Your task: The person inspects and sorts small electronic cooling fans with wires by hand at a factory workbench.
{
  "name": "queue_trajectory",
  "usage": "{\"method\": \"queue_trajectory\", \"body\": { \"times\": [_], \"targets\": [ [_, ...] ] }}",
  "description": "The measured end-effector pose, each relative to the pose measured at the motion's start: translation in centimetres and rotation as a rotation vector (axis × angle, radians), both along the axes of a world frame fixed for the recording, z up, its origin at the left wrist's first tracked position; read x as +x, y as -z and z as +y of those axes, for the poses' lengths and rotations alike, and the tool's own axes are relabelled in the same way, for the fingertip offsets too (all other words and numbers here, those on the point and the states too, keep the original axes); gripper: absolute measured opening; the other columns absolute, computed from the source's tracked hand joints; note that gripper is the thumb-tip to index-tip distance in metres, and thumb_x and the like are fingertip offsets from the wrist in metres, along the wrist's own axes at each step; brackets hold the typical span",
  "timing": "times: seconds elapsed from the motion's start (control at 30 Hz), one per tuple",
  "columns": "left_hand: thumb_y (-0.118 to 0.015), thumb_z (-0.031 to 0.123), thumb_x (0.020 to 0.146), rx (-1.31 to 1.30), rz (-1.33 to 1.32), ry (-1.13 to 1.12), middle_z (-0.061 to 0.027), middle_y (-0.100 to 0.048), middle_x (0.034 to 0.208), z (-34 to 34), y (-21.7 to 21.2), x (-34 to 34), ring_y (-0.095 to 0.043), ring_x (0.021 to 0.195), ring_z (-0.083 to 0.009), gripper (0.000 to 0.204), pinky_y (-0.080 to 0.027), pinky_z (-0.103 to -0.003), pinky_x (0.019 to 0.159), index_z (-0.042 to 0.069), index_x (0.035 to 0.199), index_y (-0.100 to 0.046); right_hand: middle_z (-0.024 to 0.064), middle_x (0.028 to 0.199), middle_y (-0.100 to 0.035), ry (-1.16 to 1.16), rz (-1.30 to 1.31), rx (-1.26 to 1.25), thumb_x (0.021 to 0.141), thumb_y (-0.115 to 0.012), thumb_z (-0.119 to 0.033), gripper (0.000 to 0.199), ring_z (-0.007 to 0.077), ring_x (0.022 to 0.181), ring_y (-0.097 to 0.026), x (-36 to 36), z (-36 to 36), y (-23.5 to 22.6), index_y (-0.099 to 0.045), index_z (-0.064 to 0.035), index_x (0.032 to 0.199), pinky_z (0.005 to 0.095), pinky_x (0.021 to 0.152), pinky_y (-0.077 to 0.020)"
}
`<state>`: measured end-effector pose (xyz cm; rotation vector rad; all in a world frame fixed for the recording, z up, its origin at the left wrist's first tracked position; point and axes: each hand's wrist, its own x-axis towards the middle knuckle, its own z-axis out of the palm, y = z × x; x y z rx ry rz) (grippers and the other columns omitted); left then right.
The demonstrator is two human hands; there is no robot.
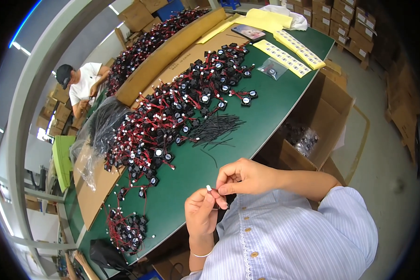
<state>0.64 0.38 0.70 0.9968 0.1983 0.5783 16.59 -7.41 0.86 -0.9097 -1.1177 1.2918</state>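
My left hand (201,212) and my right hand (243,177) meet just in front of my chest, at the near edge of the green table (266,116). Between their fingertips sits a small white connector (209,188) with thin red and black wires; the rest of the part is hidden inside my fingers. Both hands pinch it. A big heap of small black fans with red wires (182,107) covers the table beyond my hands. A loose bunch of black cable ties (217,129) lies closest to my right hand.
A smaller fan pile (126,228) lies at the table's left end. An open cardboard box (312,126) holding bagged parts stands right of the table. Yellow label sheets (289,53) lie far away. Another person (81,84) sits at the far left. Stacked cartons (345,23) line the back.
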Motion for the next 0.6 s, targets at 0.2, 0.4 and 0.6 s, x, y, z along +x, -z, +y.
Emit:
{"method": "queue_trajectory", "body": {
  "times": [0.2,0.4,0.6],
  "targets": [
    [-0.055,0.011,0.083,0.328,0.175,-0.312,-0.0091,-0.057,0.074,-2.0,-1.1,0.4,-0.052,0.066,-0.0146,0.016,-0.043,-0.027,0.065,-0.005,0.081,-0.058,0.0034,0.084,-0.05,0.081,-0.08,0.212,0.085,-0.054,-0.013,0.012,0.0085,0.071,-0.048,-0.2,0.9,1.2,-0.053,-0.0009,0.085,0.0228,0.061,-0.0419],
    [-0.055,0.004,0.082,0.421,0.072,-0.313,-0.009,-0.053,0.085,-1.3,-0.9,0.3,-0.051,0.07,-0.0135,0.012,-0.043,-0.022,0.065,-0.007,0.085,-0.06,0.0053,0.087,-0.049,0.098,-0.274,0.409,0.084,-0.054,-0.013,0.012,0.0118,0.072,-0.049,0.4,1.6,0.3,-0.052,-0.0022,0.087,0.0226,0.062,-0.0413],
    [-0.056,0.008,0.083,0.253,0.066,-0.4,-0.0078,-0.052,0.082,-1.5,-0.5,1.1,-0.051,0.072,-0.0148,0.015,-0.044,-0.024,0.062,-0.005,0.079,-0.059,0.0043,0.083,-0.052,0.2,-0.208,0.248,0.084,-0.055,-0.013,0.013,0.0091,0.07,-0.049,-0.9,1.1,1.1,-0.054,0.0001,0.086,0.0217,0.059,-0.0414]
  ]
}}
